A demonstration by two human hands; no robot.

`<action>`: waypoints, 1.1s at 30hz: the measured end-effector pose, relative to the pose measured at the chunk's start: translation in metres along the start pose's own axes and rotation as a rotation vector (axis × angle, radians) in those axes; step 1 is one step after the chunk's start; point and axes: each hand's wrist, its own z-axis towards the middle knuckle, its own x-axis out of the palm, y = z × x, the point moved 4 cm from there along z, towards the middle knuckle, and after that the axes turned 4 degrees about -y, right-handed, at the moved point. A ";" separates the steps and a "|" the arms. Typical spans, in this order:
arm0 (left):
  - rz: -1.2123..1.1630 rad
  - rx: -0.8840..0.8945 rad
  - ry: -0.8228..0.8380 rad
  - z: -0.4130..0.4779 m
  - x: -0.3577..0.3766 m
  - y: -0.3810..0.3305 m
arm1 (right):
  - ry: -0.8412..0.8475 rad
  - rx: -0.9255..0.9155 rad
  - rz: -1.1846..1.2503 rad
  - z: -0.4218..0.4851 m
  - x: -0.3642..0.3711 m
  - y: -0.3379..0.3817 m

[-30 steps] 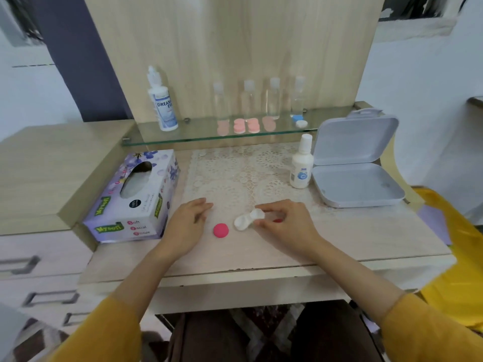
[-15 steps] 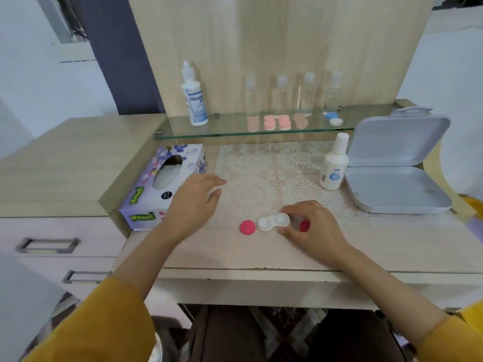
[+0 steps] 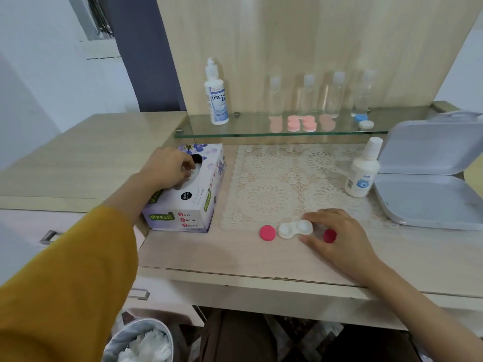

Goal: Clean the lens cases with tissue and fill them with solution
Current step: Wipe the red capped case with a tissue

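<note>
Head view: left hand on tissue box, fingertips curled into slot, pinching top tissue. White lens case lies open on desk, right of tissue box. Pink cap on box side of it, second pink cap beyond. Right hand holds case lightly, thumb and forefinger around 1 well. Step: fetching tissue. Next: pull 1 sheet free, wipe wells. Solution bottle farther right, untouched.

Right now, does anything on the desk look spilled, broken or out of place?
Nothing stands out. The lens case lies open, its two pink caps beside it, as cleaning needs; bottles stand upright and no spill shows.
</note>
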 end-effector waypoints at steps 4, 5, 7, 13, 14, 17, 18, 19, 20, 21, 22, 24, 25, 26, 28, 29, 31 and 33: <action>0.032 0.019 0.027 0.008 0.004 -0.002 | -0.013 -0.008 -0.011 0.000 -0.001 0.001; 0.032 0.031 0.042 0.009 0.005 -0.001 | -0.016 -0.013 -0.019 0.000 -0.001 0.002; 0.017 0.053 0.083 0.010 0.011 0.000 | -0.019 -0.023 -0.028 0.000 -0.002 0.003; -0.061 0.052 0.062 0.012 0.015 0.005 | -0.032 -0.041 -0.024 0.000 -0.002 0.004; -0.059 0.055 0.058 0.011 0.015 0.005 | -0.032 -0.042 -0.024 0.000 -0.002 0.004; -0.058 0.062 0.058 0.010 0.014 0.003 | -0.026 -0.037 -0.029 0.000 -0.002 0.004; -0.058 0.066 0.060 0.010 0.014 0.002 | -0.025 -0.034 -0.033 0.000 -0.002 0.004; -0.058 0.069 0.061 0.010 0.014 0.001 | -0.023 -0.032 -0.036 0.000 -0.002 0.004; -0.057 0.071 0.060 0.010 0.014 0.000 | -0.023 -0.030 -0.036 0.000 -0.002 0.004; -0.057 0.072 0.057 0.010 0.014 0.000 | -0.022 -0.030 -0.036 0.000 -0.002 0.004; -0.060 0.073 0.051 0.011 0.014 0.000 | -0.021 -0.030 -0.037 0.000 -0.002 0.003; -0.081 0.070 0.036 0.011 0.015 0.002 | -0.020 -0.032 -0.036 0.000 -0.001 0.003; -0.097 0.066 0.027 0.011 0.015 0.002 | -0.022 -0.033 -0.036 0.000 -0.001 0.003; -0.112 0.063 0.022 0.011 0.015 0.003 | -0.025 -0.034 -0.037 0.000 -0.001 0.003; -0.120 0.064 0.033 0.012 0.016 0.004 | -0.028 -0.033 -0.039 -0.001 -0.002 0.003; -0.100 0.076 0.053 0.012 0.016 0.004 | -0.028 -0.032 -0.039 -0.001 -0.001 0.003; -0.004 0.122 0.105 0.013 0.019 0.004 | -0.029 -0.035 -0.035 0.000 -0.001 0.002; 0.080 0.141 0.143 0.013 0.021 0.004 | -0.033 -0.041 -0.033 0.000 0.000 0.002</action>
